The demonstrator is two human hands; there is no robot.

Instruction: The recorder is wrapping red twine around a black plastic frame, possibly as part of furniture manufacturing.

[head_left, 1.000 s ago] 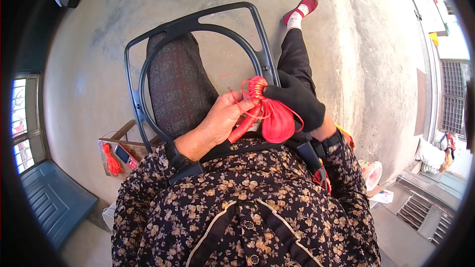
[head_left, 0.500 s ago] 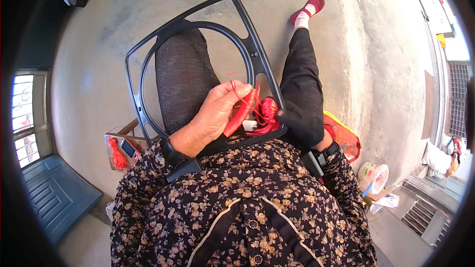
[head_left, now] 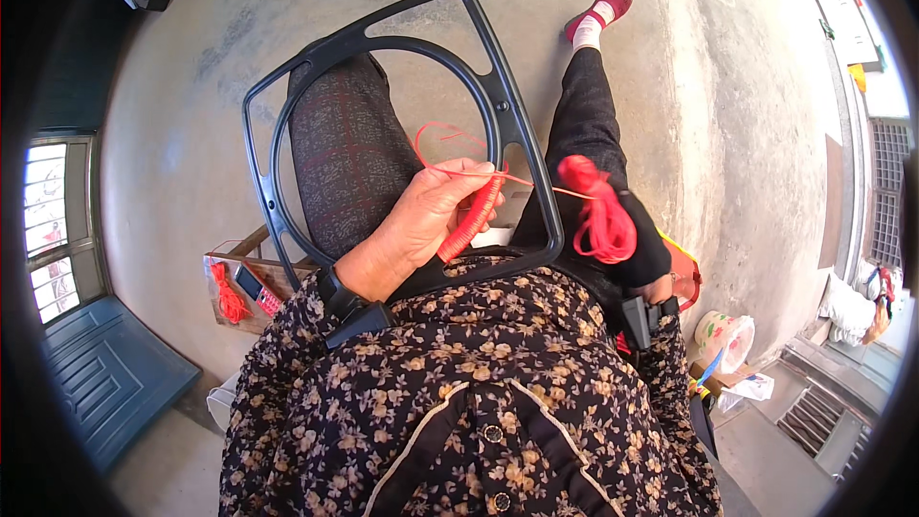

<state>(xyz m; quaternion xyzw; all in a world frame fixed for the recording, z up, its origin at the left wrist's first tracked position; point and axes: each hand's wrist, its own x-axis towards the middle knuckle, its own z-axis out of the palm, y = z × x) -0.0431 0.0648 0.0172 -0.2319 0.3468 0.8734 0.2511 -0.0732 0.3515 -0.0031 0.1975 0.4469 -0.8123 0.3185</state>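
A black square frame (head_left: 504, 103) with a round ring inside it rests on my lap, tilted across my thighs. Red cord wound in tight coils (head_left: 473, 228) covers part of the ring's near right side. My left hand (head_left: 426, 220) pinches the ring and the cord at the upper end of these coils, and a loose red loop curls above its fingers. My right hand (head_left: 647, 247), in a dark glove, holds a looped bundle of red cord (head_left: 607, 225) to the right of the frame. A strand stretches between both hands. The gloved fingers are partly hidden.
At my left, a wooden board (head_left: 235, 314) carries another red cord bundle (head_left: 230, 297) and a phone (head_left: 255, 289). To my right are a red bag (head_left: 683, 280) and a patterned bucket (head_left: 725, 340). A blue panelled piece (head_left: 110, 373) stands at far left.
My right hand has moved right, out past the frame's edge, carrying the cord bundle and drawing out the strand. My left hand stays at the ring.
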